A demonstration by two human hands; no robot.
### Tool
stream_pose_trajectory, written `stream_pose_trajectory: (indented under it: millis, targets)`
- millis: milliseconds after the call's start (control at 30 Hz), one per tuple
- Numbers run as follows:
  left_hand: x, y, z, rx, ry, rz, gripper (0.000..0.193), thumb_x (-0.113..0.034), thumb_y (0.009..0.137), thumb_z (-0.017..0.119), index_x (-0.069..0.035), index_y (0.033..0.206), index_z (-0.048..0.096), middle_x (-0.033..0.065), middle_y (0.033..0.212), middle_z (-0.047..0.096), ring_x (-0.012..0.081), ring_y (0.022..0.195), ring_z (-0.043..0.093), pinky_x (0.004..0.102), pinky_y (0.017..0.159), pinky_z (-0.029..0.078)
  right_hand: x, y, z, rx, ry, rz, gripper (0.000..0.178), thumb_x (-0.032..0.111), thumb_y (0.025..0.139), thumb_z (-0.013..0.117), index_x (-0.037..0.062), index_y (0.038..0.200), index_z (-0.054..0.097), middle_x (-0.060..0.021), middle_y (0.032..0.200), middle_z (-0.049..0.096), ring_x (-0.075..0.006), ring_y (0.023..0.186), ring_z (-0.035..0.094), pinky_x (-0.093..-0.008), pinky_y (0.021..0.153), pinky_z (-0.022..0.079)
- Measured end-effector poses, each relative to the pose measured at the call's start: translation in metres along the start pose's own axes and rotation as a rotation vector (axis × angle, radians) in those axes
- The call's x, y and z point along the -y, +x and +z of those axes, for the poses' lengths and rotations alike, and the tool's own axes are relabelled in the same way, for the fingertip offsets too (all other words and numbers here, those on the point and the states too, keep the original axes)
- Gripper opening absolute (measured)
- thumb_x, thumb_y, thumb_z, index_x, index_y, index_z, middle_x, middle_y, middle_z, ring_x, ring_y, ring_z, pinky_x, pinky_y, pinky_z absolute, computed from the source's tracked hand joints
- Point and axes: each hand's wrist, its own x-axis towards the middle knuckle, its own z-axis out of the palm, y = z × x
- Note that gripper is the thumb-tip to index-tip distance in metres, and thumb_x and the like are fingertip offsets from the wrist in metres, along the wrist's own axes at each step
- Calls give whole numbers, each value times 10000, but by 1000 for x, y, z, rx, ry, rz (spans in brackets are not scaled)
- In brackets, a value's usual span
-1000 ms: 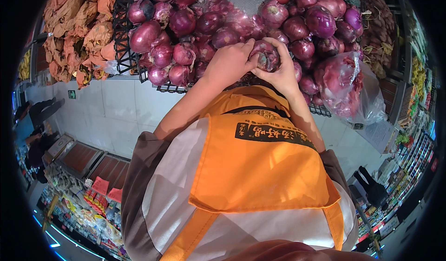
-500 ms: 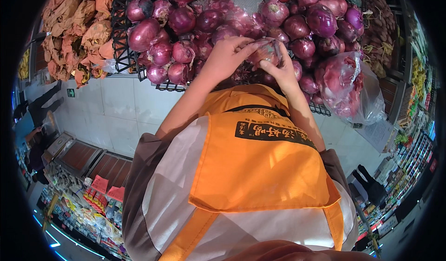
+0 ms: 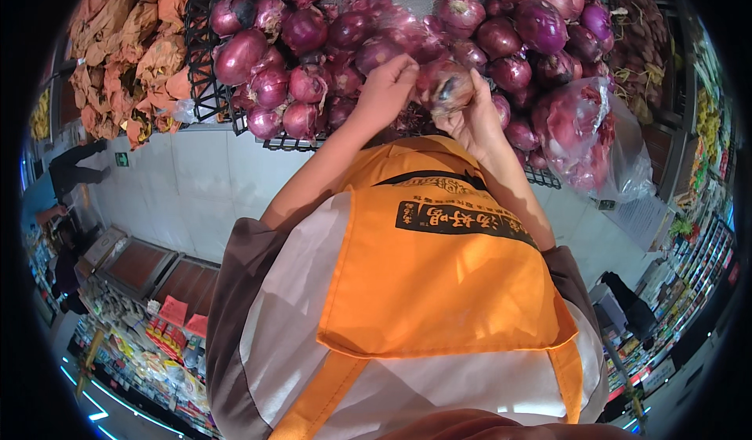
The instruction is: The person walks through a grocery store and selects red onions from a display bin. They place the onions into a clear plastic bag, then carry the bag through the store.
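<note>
My right hand [image 3: 478,126] holds a red onion [image 3: 448,89] from its right side and below. A dark, discoloured end of this onion faces up. Close by its left side is my left hand [image 3: 382,94], with the fingers curled together at the tips; whether a bit of skin is pinched in them cannot be made out. Both hands are over the near edge of a black plastic crate [image 3: 205,68] heaped with red onions [image 3: 305,28]. Loose purple onion skins [image 3: 368,5] lie among them.
A clear plastic bag [image 3: 576,138] with onions or skins in it rests at the crate's right. Produce wrapped in brown paper [image 3: 129,40] is piled left of the crate. Small brownish produce [image 3: 638,44] fills the far right. People [image 3: 74,177] stand in the aisle at left.
The onion has turned in my right hand, bringing its dark end up. My left hand's fingers, stretched over the onion before, have drawn back left and curled.
</note>
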Motion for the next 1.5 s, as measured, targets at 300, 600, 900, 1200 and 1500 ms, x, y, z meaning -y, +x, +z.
stream_pose_trajectory:
  millis: [300, 600, 900, 1200, 1500]
  targets:
    - [-40, 18, 13, -3, -62, 333, 235, -129, 1045, 509, 7, 1198, 625, 48, 1019, 684, 107, 943, 631, 261, 780, 517, 23, -48, -25, 90, 23, -333, 550, 464, 1054, 488, 33, 1396, 498, -174, 1201, 691, -301, 1039, 722, -437, 890, 625]
    - [-82, -15, 63, 80, 549, 511, 643, -327, 932, 734, -39, 1460, 508, 183, 1219, 643, 362, 1084, 650, 412, 954, 504, 19, -76, -27, -83, -136, -473, 461, 407, 1068, 542, 108, 1408, 459, -45, 1227, 622, -115, 989, 639, -256, 769, 532]
    - [-60, -47, 64, -163, 470, 532, 348, -156, 1002, 614, 2, 1311, 631, 188, 1021, 658, 372, 909, 667, 406, 828, 526, 4, -62, -31, -59, -262, -458, 453, 452, 1062, 545, 118, 1356, 463, -34, 1245, 595, -113, 1037, 622, -278, 809, 549]
    - [-58, -62, 56, -276, 176, 508, 305, -135, 882, 743, -17, 1136, 622, 114, 1069, 643, 276, 892, 656, 338, 765, 534, -7, -69, -25, 100, -181, -461, 475, 322, 1043, 623, 125, 1414, 400, -39, 1321, 583, -138, 1143, 620, -309, 888, 560]
    - [-53, -80, 67, -337, 353, 772, 183, 14, 840, 753, 17, 968, 622, 134, 934, 628, 290, 823, 636, 371, 702, 519, -11, -71, -25, 159, -256, -714, 593, 114, 934, 765, 91, 1414, 419, -47, 1290, 587, -142, 1188, 581, -318, 1017, 485]
